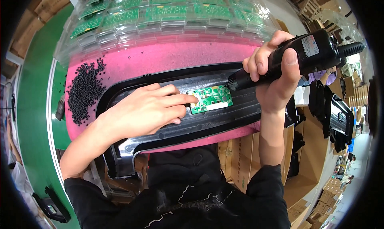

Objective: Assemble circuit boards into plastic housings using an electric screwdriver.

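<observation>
A green circuit board [210, 99] with a white connector strip lies inside a long black plastic housing [168, 133]. My left hand [150, 109] rests over the housing, its fingers stretched out and the fingertips touching the board's left end. In my right hand [276, 71] is a black electric screwdriver [296, 57], tilted, with a thick cable end at its upper right. The tool's nose comes down at the board's upper right corner. Its tip is hidden, so I cannot tell whether it touches a screw.
Left of the housing, a pile of small black screws [85, 91] is spread on the pink mat [168, 53]. Clear trays of green circuit boards [160, 15] are stacked behind. An open cardboard box [310, 157] and stacked black housings [336, 117] stand at the right.
</observation>
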The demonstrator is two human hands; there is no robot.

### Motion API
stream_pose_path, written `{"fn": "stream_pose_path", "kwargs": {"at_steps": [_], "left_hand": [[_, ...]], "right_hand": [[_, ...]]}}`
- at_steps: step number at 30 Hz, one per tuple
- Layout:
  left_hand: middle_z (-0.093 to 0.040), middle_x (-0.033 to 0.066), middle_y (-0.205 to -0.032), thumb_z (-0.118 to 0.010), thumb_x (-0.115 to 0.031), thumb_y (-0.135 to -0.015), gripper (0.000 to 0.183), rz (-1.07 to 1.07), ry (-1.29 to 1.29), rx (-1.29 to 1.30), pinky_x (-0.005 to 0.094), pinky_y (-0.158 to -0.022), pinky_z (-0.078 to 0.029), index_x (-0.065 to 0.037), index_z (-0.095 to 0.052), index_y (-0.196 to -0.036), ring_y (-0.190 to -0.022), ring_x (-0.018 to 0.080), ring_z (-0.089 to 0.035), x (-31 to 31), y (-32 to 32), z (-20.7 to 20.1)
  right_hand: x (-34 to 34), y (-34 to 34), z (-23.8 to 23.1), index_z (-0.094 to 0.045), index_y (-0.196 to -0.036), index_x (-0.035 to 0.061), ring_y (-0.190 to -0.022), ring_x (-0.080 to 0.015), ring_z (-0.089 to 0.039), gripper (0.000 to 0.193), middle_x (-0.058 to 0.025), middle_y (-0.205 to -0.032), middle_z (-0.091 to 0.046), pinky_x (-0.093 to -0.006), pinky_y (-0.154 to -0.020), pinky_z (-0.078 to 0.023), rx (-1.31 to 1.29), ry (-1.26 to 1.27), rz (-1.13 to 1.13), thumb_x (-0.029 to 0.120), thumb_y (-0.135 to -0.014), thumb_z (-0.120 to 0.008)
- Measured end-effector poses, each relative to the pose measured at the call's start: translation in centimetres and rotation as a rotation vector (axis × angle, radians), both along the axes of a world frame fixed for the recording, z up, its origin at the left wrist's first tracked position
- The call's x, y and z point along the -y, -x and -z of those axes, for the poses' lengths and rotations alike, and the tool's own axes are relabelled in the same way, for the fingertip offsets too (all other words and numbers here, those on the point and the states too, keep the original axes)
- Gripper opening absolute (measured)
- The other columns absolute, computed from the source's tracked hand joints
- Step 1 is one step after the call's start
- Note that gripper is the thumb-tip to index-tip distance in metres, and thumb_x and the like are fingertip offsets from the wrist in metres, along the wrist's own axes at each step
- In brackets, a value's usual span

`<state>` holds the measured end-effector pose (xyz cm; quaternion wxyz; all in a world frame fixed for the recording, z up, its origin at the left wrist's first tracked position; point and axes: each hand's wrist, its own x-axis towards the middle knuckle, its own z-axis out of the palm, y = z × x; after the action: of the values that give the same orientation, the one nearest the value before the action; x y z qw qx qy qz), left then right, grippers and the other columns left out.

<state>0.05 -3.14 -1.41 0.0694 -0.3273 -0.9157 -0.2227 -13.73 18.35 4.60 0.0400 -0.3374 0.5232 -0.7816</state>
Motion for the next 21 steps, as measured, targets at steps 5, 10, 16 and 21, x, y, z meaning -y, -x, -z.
{"fn": "stream_pose_path", "kwargs": {"at_steps": [5, 10, 16, 21], "left_hand": [[-0.055, 0.0020, -0.138, -0.072, -0.015, -0.081, 0.012, -0.023, 0.017, 0.117, 0.0362, -0.078, -0.051, -0.006, -0.063, -0.081, -0.095, 0.0207, -0.060, -0.1, 0.0, -0.3], [-0.051, 0.0023, -0.142, -0.071, -0.015, -0.082, 0.013, -0.020, 0.020, 0.185, 0.0379, -0.081, -0.051, -0.005, -0.063, -0.080, -0.096, 0.0212, -0.061, -0.1, -0.2, -0.8], [-0.057, 0.0055, -0.136, -0.072, -0.014, -0.082, 0.014, -0.046, -0.107, 0.139, 0.0378, -0.075, -0.055, -0.004, -0.062, -0.080, -0.094, 0.0239, -0.066, 0.3, -0.4, -1.1], [-0.071, 0.0102, -0.086, -0.073, -0.005, -0.082, 0.012, -0.192, -0.506, 0.189, 0.0340, -0.066, -0.057, 0.000, -0.066, -0.090, -0.074, 0.0283, -0.070, 1.1, -0.5, -1.2]], "right_hand": [[0.5, 0.4, 0.3, -0.051, -0.102, -0.0034, -0.049, -0.0116, -0.048, 0.034, -0.0044, -0.061, -0.050, -0.0270, -0.046, -0.042, -0.003, -0.024, -0.081, 0.024, -0.090, -0.067], [0.8, 0.3, 0.7, -0.050, -0.110, -0.0067, -0.048, -0.0123, -0.049, 0.044, -0.0052, -0.061, -0.052, -0.0263, -0.046, -0.041, -0.075, -0.028, -0.084, 0.028, -0.090, -0.067], [0.5, -0.8, 0.1, -0.051, -0.120, 0.0064, -0.049, -0.0109, -0.043, 0.056, 0.0010, -0.062, -0.047, -0.0290, -0.053, -0.037, -0.056, -0.018, -0.050, 0.056, -0.094, -0.056], [1.3, -3.4, -1.9, -0.053, -0.118, 0.0119, -0.051, -0.0088, -0.048, 0.056, 0.0029, -0.066, -0.050, -0.0279, -0.056, -0.043, -0.101, 0.241, -0.410, 0.062, -0.093, -0.054]]}}
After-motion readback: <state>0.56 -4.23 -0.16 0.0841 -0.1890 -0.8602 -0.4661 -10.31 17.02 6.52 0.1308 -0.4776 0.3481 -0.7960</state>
